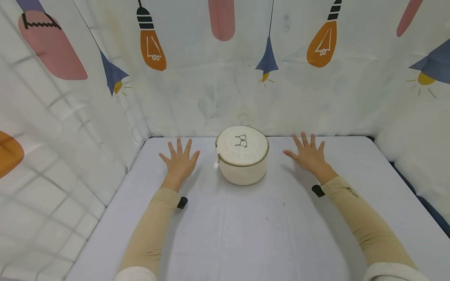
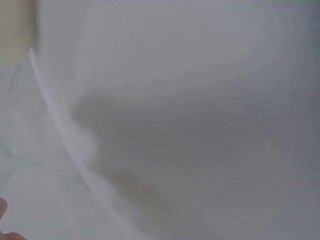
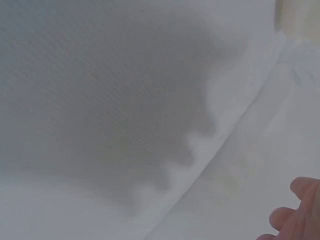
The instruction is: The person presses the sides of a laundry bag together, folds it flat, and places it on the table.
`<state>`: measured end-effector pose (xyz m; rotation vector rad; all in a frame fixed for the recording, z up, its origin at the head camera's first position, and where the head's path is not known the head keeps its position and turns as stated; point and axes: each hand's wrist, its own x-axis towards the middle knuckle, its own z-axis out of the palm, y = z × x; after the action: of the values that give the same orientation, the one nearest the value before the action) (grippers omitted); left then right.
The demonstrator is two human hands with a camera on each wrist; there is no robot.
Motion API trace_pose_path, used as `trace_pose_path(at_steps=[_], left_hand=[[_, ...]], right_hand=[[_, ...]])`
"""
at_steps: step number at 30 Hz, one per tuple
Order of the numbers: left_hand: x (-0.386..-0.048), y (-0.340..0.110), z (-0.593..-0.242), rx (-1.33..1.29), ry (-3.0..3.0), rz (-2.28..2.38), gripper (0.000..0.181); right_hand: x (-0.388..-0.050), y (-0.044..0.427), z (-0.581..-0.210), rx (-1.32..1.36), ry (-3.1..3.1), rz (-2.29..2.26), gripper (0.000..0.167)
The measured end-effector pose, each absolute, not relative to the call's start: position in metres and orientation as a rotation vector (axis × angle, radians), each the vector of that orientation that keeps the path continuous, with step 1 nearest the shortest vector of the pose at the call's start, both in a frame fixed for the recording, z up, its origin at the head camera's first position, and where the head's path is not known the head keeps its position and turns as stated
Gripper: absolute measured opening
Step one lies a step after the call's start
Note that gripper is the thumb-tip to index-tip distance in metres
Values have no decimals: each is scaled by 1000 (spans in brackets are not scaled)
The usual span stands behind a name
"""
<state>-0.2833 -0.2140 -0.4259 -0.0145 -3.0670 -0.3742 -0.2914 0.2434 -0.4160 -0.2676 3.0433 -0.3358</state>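
Two bare hands flank a round case (image 1: 242, 155) on a pale counter (image 1: 246, 238), the left hand (image 1: 180, 160) to the left of the case and the right hand (image 1: 311, 157) to its right. The case stands upright with its lid down, an eyeglasses motif (image 1: 241, 141) on top and a zipper pull (image 1: 218, 158) on its left side; whether the zipper is fully run cannot be told. Step in hand, as judged from the posture: a ready stage — the case is at rest, and neither hand touches it. The next move would probably call for both hands to come inward to the case, one steadying its wall while the other takes the zipper pull. Fingers: on each hand they are straight and spread well apart, thumbs toward the case, clamped on nothing. Shadows on the counter beside the case suggest that both hands hover — light contact with the surface cannot be ruled out from the head view. In both wrist views only a pale edge of the case and a few fingertips show. Behind the case hangs a printed curtain (image 1: 225, 89).
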Motion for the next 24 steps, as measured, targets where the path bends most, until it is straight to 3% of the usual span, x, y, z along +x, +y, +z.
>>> trace_pose_path(at_steps=[24], left_hand=[[-280,-202,-427,-116,-3032,-377,71]], right_hand=[[-283,246,-411,-311,3060,-410,95]])
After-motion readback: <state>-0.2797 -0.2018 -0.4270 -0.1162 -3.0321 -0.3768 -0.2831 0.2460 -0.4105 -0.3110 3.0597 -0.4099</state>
